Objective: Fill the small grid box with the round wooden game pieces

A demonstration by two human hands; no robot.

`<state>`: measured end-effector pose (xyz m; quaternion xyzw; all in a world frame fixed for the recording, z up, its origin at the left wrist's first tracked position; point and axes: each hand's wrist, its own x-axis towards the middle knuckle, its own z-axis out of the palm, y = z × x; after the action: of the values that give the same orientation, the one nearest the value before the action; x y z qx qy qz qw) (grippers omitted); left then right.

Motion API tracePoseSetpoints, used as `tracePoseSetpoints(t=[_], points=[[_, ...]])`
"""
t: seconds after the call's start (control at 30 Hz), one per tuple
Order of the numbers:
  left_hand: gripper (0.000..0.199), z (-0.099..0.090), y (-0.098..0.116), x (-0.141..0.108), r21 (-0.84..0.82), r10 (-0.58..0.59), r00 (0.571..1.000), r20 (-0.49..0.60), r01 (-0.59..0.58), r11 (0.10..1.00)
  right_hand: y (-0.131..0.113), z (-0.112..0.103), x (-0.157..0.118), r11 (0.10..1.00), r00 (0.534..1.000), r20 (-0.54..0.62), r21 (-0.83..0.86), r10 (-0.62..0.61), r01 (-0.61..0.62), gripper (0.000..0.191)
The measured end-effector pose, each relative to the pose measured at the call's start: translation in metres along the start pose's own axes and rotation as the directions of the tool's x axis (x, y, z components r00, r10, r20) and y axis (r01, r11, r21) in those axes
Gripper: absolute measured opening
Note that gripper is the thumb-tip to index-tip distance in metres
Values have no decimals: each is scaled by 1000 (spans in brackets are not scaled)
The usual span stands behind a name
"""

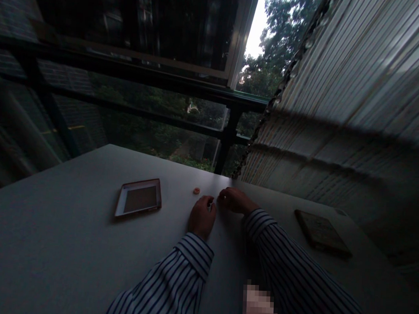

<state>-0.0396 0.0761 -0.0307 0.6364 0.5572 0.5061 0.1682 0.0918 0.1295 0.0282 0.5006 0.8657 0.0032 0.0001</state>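
Both hands rest low over the white table (165, 247), side by side near its far edge. My left hand (203, 217) has its fingers curled, with thumb and index finger close together. Just to its right, my right hand (236, 200) is bent inward, its fingertips pinched near the left hand's. Whatever lies between the fingertips is too small and dark to make out. A small round orange-pink object (196, 191) lies on the table just beyond my left hand, not touched by it.
A shallow open box or lid (139, 198) with a reddish rim lies at the left. A dark flat rectangular block (322, 232) lies at the right. Beyond the table stand a dark railing (162, 118) and window, with a pleated curtain (335, 97) at the right.
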Motion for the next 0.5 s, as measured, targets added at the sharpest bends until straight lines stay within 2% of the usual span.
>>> tracePoseSetpoints(t=[0.23,0.5], points=[[19,1,0,0,-18,-27,1000,5,27,999,3,-2,-8,999,998,-58,40,-18,20,26],[19,-2,6,-1,-51,-11,999,32,13,999,1,-8,-21,993,990,-125,99,-59,72,21]])
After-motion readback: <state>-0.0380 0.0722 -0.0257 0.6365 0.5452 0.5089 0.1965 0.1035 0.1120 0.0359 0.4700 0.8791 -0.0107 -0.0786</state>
